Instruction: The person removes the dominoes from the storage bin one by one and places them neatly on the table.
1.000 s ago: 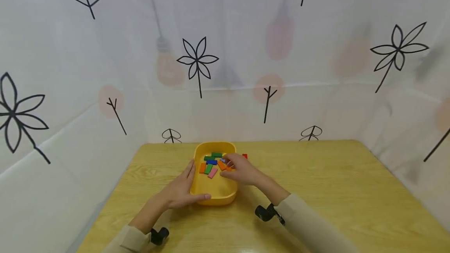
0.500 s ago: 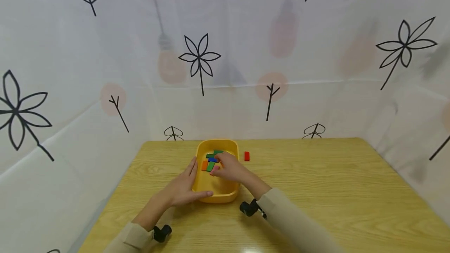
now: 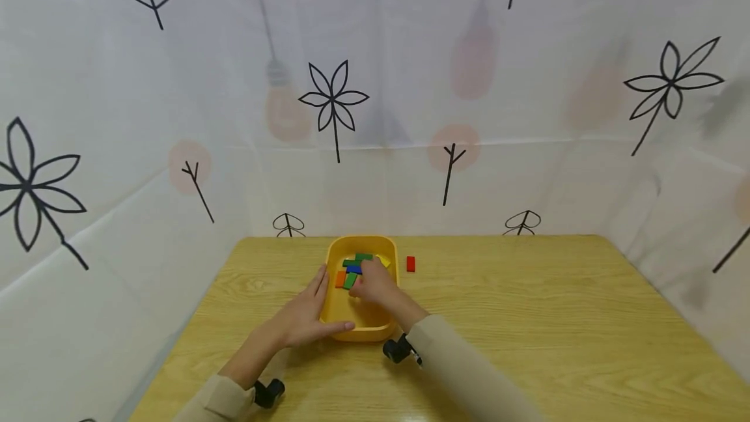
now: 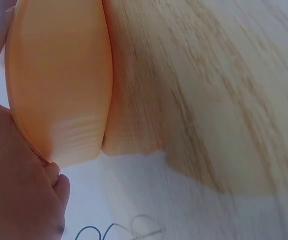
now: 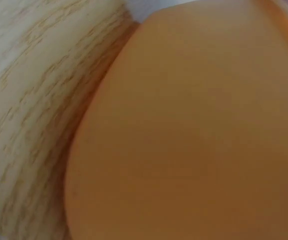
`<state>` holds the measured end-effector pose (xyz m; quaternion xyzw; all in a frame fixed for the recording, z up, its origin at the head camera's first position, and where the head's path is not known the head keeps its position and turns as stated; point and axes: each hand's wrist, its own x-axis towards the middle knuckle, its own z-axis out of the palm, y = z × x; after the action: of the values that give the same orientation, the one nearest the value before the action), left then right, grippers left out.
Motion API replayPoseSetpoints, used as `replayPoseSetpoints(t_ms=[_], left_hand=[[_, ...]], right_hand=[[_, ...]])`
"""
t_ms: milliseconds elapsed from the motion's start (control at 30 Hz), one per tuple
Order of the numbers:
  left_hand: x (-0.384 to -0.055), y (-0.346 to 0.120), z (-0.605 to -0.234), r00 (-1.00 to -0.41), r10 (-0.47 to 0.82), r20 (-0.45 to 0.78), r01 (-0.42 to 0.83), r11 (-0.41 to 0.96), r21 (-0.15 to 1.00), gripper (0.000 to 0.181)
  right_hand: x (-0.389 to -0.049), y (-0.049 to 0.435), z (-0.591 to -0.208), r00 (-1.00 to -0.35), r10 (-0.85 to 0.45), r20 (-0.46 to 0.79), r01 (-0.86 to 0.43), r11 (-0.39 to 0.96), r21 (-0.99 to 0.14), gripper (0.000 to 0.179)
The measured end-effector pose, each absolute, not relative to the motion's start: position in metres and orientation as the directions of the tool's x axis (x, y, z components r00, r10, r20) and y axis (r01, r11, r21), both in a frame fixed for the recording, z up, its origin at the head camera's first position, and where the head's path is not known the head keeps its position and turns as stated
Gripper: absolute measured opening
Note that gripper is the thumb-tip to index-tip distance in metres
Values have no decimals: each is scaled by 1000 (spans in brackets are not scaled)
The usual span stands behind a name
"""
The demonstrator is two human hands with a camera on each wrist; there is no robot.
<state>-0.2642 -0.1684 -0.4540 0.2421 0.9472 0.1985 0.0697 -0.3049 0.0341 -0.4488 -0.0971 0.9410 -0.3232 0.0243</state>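
Observation:
A yellow plastic tray [image 3: 346, 312] stands on the table. My left hand [image 3: 299, 318] rests against its left wall with straight fingers, the thumb lying along the near rim. My right hand [image 3: 377, 286] reaches down into the tray from the right, fingers bent among small flat blocks. By its fingertips lie a blue block [image 3: 354, 269], a green block [image 3: 350, 281] and an orange block [image 3: 340, 279]. Two more green blocks lie behind them, and a yellow block [image 3: 383, 260] sits beyond the hand. What the right fingers hold is hidden, so I cannot tell.
A red block [image 3: 411, 264] lies on the wooden table [image 3: 527, 318], just right of the tray. Behind the table hangs a white cloth [image 3: 387, 181] with printed plants and lamps. The right wrist view is mostly filled by the tray's outer wall [image 5: 183, 125].
My right hand has moved left and deeper into the tray, now covering the pink block that showed by its fingertips. My left hand and the tray have stayed nearly in place.

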Motion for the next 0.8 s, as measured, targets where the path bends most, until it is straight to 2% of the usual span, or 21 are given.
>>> replayPoseSetpoints(t_ms=[100, 333, 633, 800], left_hand=[[-264, -169, -454, -872, 489, -29, 436, 802, 409, 117], [-265, -169, -455, -877, 479, -32, 428, 810, 402, 119], [-267, -167, -455, -880, 473, -31, 425, 816, 391, 122], [-264, -168, -455, -882, 468, -44, 413, 817, 403, 121]], right_hand=[[-306, 31, -452, -984, -177, 6, -144, 778, -612, 31], [-308, 31, -457, -986, -165, 35, -154, 797, -584, 38], [-310, 33, -458, -980, -190, 56, -186, 789, -586, 22], [-312, 32, -461, -971, -232, 59, -224, 791, -569, 27]])
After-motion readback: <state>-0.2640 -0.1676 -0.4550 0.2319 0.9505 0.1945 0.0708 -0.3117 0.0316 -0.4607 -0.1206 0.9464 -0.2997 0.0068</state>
